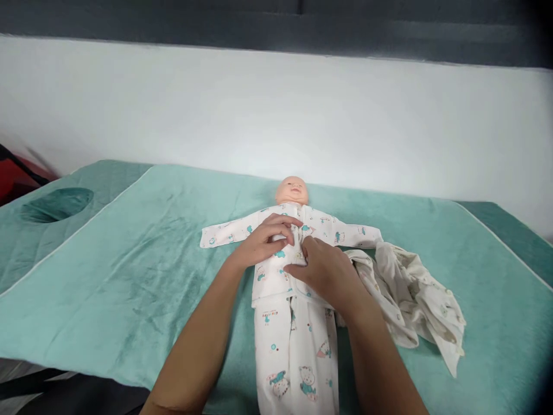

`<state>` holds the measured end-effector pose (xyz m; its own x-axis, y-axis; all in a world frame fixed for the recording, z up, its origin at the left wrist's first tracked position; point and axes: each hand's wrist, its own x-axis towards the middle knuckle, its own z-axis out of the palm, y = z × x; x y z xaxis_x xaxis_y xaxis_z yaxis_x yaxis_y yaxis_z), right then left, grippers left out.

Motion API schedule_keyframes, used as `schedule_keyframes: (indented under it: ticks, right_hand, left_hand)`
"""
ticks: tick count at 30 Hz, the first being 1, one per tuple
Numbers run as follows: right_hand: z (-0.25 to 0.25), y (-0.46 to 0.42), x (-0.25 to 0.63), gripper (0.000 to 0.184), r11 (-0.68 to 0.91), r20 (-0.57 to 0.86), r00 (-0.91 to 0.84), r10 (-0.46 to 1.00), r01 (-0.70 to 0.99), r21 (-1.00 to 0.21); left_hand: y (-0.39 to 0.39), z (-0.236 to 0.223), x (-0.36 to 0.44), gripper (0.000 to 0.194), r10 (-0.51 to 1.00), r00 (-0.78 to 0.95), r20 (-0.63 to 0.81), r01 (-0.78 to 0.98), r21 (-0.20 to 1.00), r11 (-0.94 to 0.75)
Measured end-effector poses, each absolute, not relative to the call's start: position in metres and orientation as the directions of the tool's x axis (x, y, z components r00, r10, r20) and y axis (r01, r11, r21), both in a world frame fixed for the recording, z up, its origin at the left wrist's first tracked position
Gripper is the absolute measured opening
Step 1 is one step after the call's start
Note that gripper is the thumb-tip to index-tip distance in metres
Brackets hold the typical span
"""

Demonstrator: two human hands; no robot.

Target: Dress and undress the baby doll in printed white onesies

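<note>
A baby doll (292,191) lies face up with its head toward the wall. It wears a white long-sleeved baby shirt (270,282) with small printed figures, its sleeves spread to both sides. Below the hem are matching white baby pants (276,351). On the shirt's chest, near the front opening, my left hand (270,239) rests with curled fingers gripping the cloth. Close beside it on the right, my right hand (330,271) bends its fingers at the same opening, thumb along the fabric. My fingers partly hide the opening and its fasteners.
Right of the doll lies a crumpled white printed garment (419,294). Everything rests on a green padded bed (129,259), with an oval hole (58,204) at its left end. A white wall (216,109) borders the far edge.
</note>
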<state>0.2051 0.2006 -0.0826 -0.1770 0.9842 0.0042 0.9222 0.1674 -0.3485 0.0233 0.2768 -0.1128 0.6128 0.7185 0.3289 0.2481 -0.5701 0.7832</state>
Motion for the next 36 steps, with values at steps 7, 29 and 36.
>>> schedule_keyframes:
  ticks: [7,29,36]
  right_hand:
    - [-0.088,0.195,0.199,0.022,0.175,0.019,-0.176,0.984,0.949,-0.263]
    - [-0.097,0.232,0.232,0.03,0.174,-0.024,-0.519,0.855,0.329,-0.928]
    - [-0.103,0.236,0.236,0.027,0.115,-0.044,-0.565,0.824,0.242,-0.964]
  left_hand:
    - [0.275,-0.108,0.019,0.02,0.672,0.684,0.283,0.273,0.755,-0.596]
    - [0.272,-0.108,0.024,0.006,0.717,0.641,0.273,0.233,0.821,-0.521]
    - [0.271,-0.106,0.025,0.01,0.697,0.65,0.303,0.228,0.797,-0.559]
